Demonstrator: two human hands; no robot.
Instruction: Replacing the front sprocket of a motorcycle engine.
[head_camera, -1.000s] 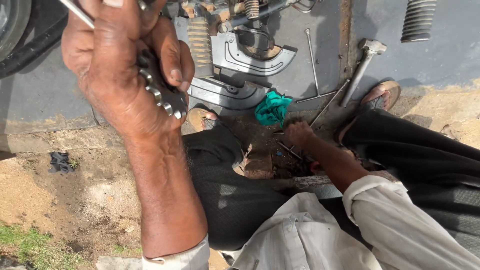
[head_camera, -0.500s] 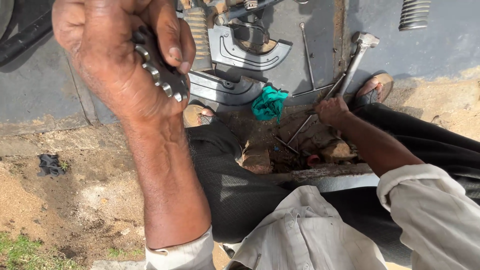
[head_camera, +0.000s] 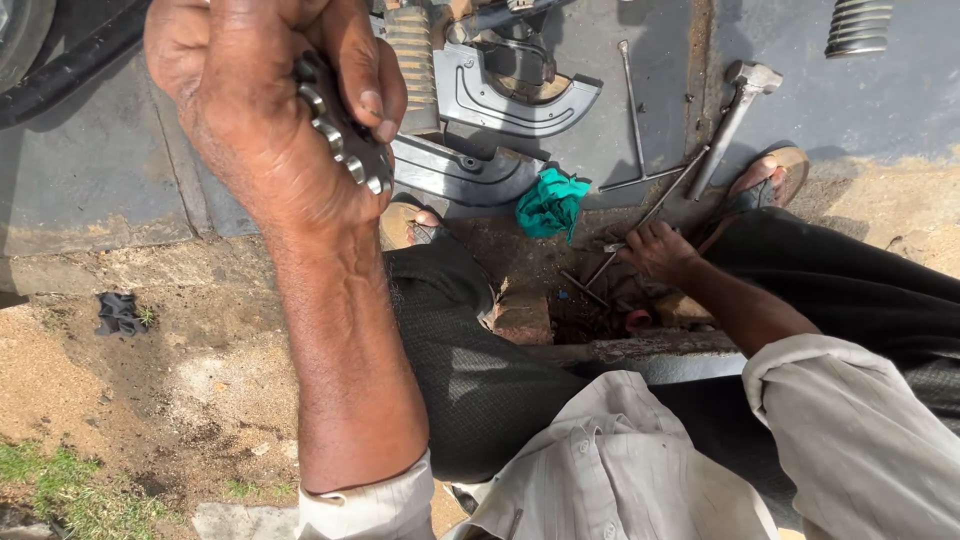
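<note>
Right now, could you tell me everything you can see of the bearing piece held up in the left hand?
The bearing piece looks like a dark, greasy metal ring or cage carrying a row of shiny steel balls along its visible edge. The left hand grips it close to the camera, fingers curled over the top and thumb pressing its face. Most of it is hidden by the hand, so its full shape cannot be told. Nothing else touches it.

a dark ring of shiny steel bearing balls (head_camera: 345, 145), raised up, and a thin metal rod (head_camera: 640, 225) lying on the ground.
</note>
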